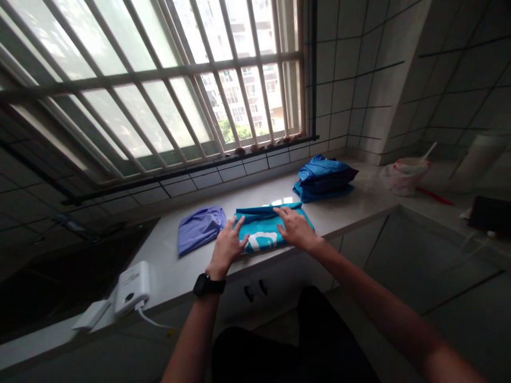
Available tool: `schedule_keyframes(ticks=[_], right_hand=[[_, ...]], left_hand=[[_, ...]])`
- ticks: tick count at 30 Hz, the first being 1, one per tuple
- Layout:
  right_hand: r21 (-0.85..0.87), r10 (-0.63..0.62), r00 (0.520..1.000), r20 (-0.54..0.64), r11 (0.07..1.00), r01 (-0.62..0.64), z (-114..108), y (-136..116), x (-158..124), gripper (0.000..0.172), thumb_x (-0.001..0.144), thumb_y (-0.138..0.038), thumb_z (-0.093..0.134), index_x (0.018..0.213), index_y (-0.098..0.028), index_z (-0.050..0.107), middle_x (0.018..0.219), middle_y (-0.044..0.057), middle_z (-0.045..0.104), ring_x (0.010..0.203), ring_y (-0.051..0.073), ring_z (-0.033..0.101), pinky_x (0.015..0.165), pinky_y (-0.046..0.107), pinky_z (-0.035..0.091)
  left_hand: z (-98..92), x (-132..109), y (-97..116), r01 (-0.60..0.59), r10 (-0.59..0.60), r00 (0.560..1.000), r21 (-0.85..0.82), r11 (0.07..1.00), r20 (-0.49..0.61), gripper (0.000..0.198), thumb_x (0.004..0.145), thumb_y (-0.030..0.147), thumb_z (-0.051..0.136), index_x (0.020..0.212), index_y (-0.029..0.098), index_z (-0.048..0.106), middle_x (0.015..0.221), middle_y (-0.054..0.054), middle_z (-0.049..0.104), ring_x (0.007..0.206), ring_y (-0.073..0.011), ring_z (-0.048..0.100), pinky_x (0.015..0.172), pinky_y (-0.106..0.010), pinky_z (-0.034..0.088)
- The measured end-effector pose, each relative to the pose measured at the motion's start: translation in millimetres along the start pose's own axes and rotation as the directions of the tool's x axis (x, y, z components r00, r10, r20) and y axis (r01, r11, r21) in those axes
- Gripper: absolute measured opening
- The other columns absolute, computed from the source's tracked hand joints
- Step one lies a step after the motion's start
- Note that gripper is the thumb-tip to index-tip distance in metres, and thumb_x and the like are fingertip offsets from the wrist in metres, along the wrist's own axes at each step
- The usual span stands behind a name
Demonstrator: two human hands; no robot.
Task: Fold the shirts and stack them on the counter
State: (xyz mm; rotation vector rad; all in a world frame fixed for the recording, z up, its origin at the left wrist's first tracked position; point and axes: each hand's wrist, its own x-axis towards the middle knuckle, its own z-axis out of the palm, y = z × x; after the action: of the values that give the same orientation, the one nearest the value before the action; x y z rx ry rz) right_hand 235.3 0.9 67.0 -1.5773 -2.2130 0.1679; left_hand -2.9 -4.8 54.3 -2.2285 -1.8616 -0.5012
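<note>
Teal cloth (260,225) now being touched by left hand (228,243) and right hand (297,229) (both unclenched), near front edge of counter (170,274)

The left hand (227,246) and right hand (297,229) face palm-down, fingers (239,223) spread, arms (367,290) reaching forward.

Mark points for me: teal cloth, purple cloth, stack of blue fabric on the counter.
Teal cloth (261,225): head view, on its upper face.
Purple cloth (202,230): head view, middle of its upward side.
Stack of blue fabric (325,182): head view, middle of its near side.
</note>
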Motion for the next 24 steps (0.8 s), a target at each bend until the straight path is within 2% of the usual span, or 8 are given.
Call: schedule_keyframes(ticks=[2, 5, 11, 14, 17, 20, 22, 24], right_hand=[[-0.039, 0.034, 0.989, 0.146, 0.999, -0.029, 30, -2, -14, 0.054, 0.1, -0.035, 0.048, 0.152, -0.021, 0.046, 0.157, 0.017, 0.045, 0.142, 0.036, 0.042, 0.112, 0.055, 0.039], [-0.061, 0.008, 0.99, 0.141, 0.998, 0.0, 57, 9, -21, 0.052, 0.101, -0.033, 0.042, 0.151, -0.022, 0.048, 0.163, 0.014, 0.037, 0.151, 0.036, 0.03, 0.118, 0.062, 0.026], [0.042, -0.164, 0.958, 0.234, 0.987, 0.158, 47, 51, 23, 0.053, 0.095, -0.016, 0.044, 0.145, -0.027, 0.055, 0.159, 0.007, 0.045, 0.15, 0.029, 0.034, 0.12, 0.061, 0.025], [0.04, -0.218, 0.959, 0.183, 0.976, 0.214, 39, 59, 27, 0.053, 0.091, -0.011, 0.048, 0.14, -0.023, 0.059, 0.155, 0.012, 0.049, 0.148, 0.032, 0.037, 0.118, 0.064, 0.024], [0.137, -0.414, 0.908, 0.067, 0.905, 0.403, 43, 58, -3, 0.059, 0.081, -0.006, 0.057, 0.139, -0.019, 0.06, 0.15, 0.015, 0.053, 0.139, 0.028, 0.048, 0.117, 0.051, 0.035], [0.172, -0.562, 0.827, 0.028, 0.817, 0.55, 60, 51, -47, 0.074, 0.075, -0.006, 0.061, 0.147, -0.02, 0.051, 0.155, 0.014, 0.046, 0.144, 0.027, 0.041, 0.119, 0.047, 0.033], [0.082, -0.522, 0.853, -0.015, 0.849, 0.522, 74, 44, -69, 0.074, 0.08, -0.004, 0.058, 0.151, -0.024, 0.047, 0.161, 0.012, 0.04, 0.151, 0.028, 0.031, 0.122, 0.051, 0.026], [0.011, -0.453, 0.886, -0.097, 0.89, 0.456, 86, 35, -80, 0.064, 0.088, -0.004, 0.05, 0.148, -0.027, 0.051, 0.16, 0.011, 0.042, 0.15, 0.026, 0.033, 0.122, 0.052, 0.026]], left_hand=[[21.9, -15, 2, 0.023, -0.03, 0.991, 0.06, 0.998, 0.13, 0.047, 0.097, 0.035, 0.051, 0.14, 0.016, 0.058, 0.146, -0.019, 0.057, 0.134, -0.0301, 0.054, 0.108, -0.045, 0.047], [33.1, -42, 10, 0.068, -0.094, 0.983, 0.161, 0.985, 0.159, 0.05, 0.102, 0.041, 0.041, 0.142, 0.016, 0.057, 0.146, -0.02, 0.057, 0.131, -0.0339, 0.056, 0.102, -0.05, 0.049], [3.9, -77, 46, -0.019, -0.005, 0.99, 0.168, 0.986, 0.142, 0.056, 0.096, 0.058, 0.048, 0.131, 0.019, 0.066, 0.118, -0.016, 0.07, 0.11, -0.0329, 0.063, 0.091, -0.045, 0.051], [0.1, -87, 40, -0.126, 0.119, 0.986, 0.054, 0.991, 0.121, 0.058, 0.087, 0.061, 0.062, 0.13, 0.023, 0.066, 0.125, -0.013, 0.068, 0.116, -0.0321, 0.061, 0.1, -0.046, 0.048], [14.0, -98, 18, -0.228, 0.225, 0.97, 0.024, 0.973, 0.091, 0.076, 0.078, 0.047, 0.076, 0.147, 0.026, 0.052, 0.151, -0.014, 0.053, 0.138, -0.036, 0.048, 0.109, -0.049, 0.042], [30.1, -108, 1, -0.241, 0.236, 0.969, 0.057, 0.969, 0.077, 0.067, 0.084, 0.013, 0.063, 0.148, 0.028, 0.05, 0.153, -0.012, 0.052, 0.141, -0.0318, 0.048, 0.105, -0.047, 0.046], [31.3, -111, -5, -0.226, 0.224, 0.973, 0.045, 0.973, 0.054, 0.064, 0.084, 0.002, 0.052, 0.142, 0.028, 0.056, 0.144, -0.011, 0.061, 0.133, -0.0282, 0.056, 0.098, -0.042, 0.051], [21.6, -107, -10, -0.25, 0.251, 0.966, -0.028, 0.968, 0.068, 0.061, 0.082, 0.0, 0.049, 0.135, 0.027, 0.061, 0.128, -0.009, 0.07, 0.118, -0.0251, 0.065, 0.092, -0.038, 0.054]])
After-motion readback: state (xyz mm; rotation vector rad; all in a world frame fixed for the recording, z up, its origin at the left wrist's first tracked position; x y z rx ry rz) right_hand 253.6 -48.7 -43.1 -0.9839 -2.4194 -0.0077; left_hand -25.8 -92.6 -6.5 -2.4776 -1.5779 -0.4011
